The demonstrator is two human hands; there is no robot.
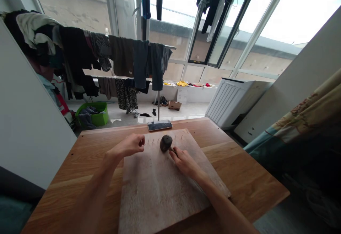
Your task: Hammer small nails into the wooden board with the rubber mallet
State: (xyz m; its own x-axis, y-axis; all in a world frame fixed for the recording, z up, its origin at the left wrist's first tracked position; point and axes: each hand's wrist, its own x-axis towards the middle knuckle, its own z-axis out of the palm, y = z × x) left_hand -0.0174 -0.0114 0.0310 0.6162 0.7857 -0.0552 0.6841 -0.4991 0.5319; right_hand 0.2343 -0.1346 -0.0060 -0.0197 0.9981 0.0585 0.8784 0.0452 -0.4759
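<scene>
A pale wooden board [160, 180] lies on the table, with several thin nails [152, 141] standing upright in a row near its far edge. My right hand [185, 161] is wrapped around the handle of a mallet with a dark, rounded head [166, 143]. That head is over the row and hides part of it. At the row's left end, my left hand [133, 145] is closed, thumb and fingertips pinched together over the board. Whatever sits between those fingertips is too small to make out.
The board rests on a wooden table [234, 163]. Beyond it, a smartphone [160, 125] lies at the table's far edge. Clothes [121, 56] hang on a drying rack behind, near a green basket [101, 118]. A white ribbed appliance [226, 100] stands at the right, by a curtain [301, 116].
</scene>
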